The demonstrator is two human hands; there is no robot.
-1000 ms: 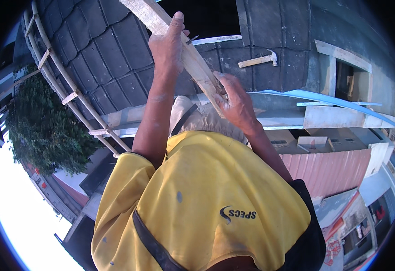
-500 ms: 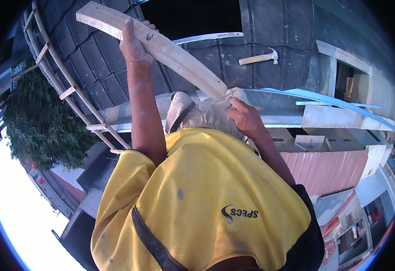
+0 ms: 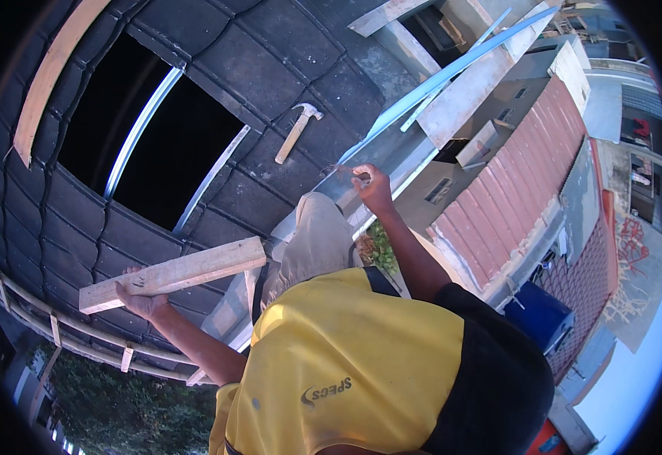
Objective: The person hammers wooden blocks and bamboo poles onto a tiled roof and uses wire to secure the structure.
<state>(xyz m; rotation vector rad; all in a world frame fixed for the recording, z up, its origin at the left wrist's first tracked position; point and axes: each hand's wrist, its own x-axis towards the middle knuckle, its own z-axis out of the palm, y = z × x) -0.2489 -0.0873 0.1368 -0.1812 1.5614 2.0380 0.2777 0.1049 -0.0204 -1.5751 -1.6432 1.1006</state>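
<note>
Evidently, in head view, the left hand (image 3: 143, 303), fingers wrapped, grasps the timber (image 3: 183, 274) near its outer end, over dark roofing (image 3: 259, 208); the right hand (image 3: 374, 189) appears to pinch thin strands (image 3: 340, 167). Timber judged stiff, fairly heavy, rough, not fragile; mid-length hold should balance best.

The wood block (image 3: 187, 274) covered part of the left hand (image 3: 143, 303). The right hand (image 3: 373, 189) pinched some thin strands (image 3: 338, 167), too small to tell what they were. The roof hole (image 3: 190, 125) was so black that its inside could not be seen. The top edge cut off the long board (image 3: 56, 72). The bottom edge cut off the yellow shirt (image 3: 353, 326).
</note>
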